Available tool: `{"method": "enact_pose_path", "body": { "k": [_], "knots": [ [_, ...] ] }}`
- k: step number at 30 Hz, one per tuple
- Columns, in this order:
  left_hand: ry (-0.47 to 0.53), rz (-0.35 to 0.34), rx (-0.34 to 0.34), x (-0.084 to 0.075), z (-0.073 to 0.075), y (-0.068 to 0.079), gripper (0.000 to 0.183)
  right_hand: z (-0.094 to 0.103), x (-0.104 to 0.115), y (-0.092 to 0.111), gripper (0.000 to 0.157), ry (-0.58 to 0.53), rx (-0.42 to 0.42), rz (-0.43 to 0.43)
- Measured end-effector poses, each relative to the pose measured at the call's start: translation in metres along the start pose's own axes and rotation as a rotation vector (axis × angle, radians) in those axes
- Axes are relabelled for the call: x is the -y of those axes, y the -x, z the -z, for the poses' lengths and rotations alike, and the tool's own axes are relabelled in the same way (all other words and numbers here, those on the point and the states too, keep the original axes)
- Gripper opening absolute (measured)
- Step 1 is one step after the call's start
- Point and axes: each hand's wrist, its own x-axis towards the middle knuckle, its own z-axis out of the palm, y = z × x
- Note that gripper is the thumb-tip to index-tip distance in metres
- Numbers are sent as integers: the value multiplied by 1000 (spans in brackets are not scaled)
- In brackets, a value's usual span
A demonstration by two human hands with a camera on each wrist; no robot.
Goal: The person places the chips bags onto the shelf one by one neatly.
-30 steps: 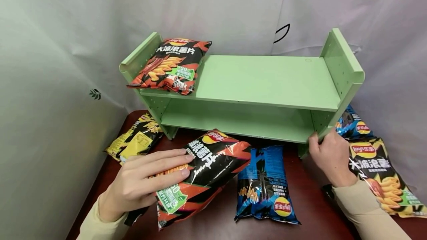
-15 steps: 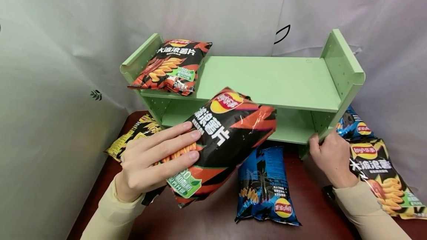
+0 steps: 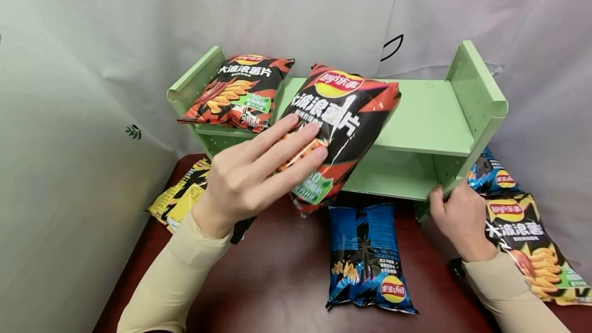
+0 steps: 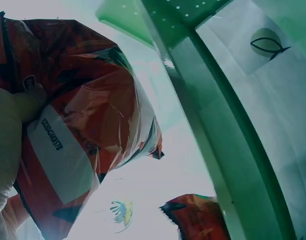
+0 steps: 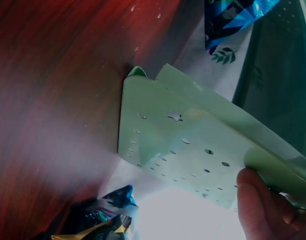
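Note:
My left hand (image 3: 252, 173) holds a red-and-black bag of chips (image 3: 358, 122), fingers across its printed front. In the left wrist view the thumb presses the back of the bag (image 4: 100, 115). The bag hangs tilted in front of a green two-tier shelf (image 3: 416, 117), overlapping its upper board. My right hand (image 3: 460, 220) grips the front edge of the shelf's right side panel, low down; the right wrist view shows thumb and fingers at the perforated panel (image 5: 193, 145). A similar red-and-black bag (image 3: 240, 91) lies on the upper board's left end.
A blue chip bag (image 3: 365, 258) lies on the dark red table (image 3: 273, 281) before the shelf. A yellow-and-black bag (image 3: 185, 197) is left of it. To the right are a black-and-yellow bag (image 3: 536, 245) and another blue bag (image 3: 492, 171). White curtains (image 3: 324, 19) stand behind.
My left hand has raised the red-and-black bag from above the table, up and to the right, to the upper board's height. The right hand stays on the shelf panel.

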Motion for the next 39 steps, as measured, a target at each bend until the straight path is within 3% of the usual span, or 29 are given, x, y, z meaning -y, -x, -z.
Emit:
{"method": "enact_pose_path", "body": {
  "k": [11, 18, 25, 32, 39],
  "knots": [
    [-104, 155, 240, 26, -43, 2, 32, -2, -1, -1, 22, -1, 0, 14],
    [-142, 193, 345, 37, -61, -3, 35, 0, 1, -2, 25, -3, 2, 2],
    [-166, 273, 451, 40, -71, -9, 38, 1, 1, -2, 28, 0, 3, -14],
    [-126, 338, 590, 39, -77, -9, 40, 0, 1, 0, 30, 2, 12, -18],
    [-81, 381, 732, 35, -78, -10, 57, 0, 2, -1, 27, 4, 6, -14]
  ]
}}
